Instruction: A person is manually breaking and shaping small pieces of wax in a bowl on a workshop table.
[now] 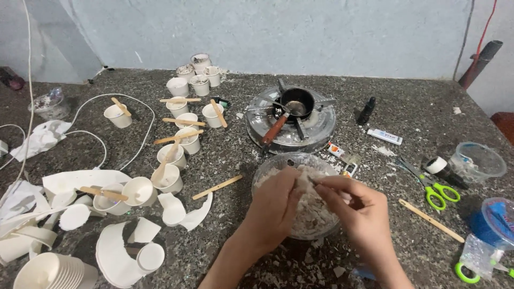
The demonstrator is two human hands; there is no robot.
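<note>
Both hands, left [276, 200] and right [350, 200], are pinching a wax flake [306, 179] over the bowl [267, 163], fingers closed, breaking it; more chunks are awaiting crumbling.

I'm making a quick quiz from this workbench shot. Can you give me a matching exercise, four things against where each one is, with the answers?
Things:
1. green-handled scissors
2. small black pot
3. stack of white paper cups
4. left hand

Places:
A. bottom-left corner of the table
B. on the round metal burner
C. over the glass bowl of white flakes
D. right side, beside a roll of tape

Pairs: 1-D, 2-B, 3-A, 4-C
</note>
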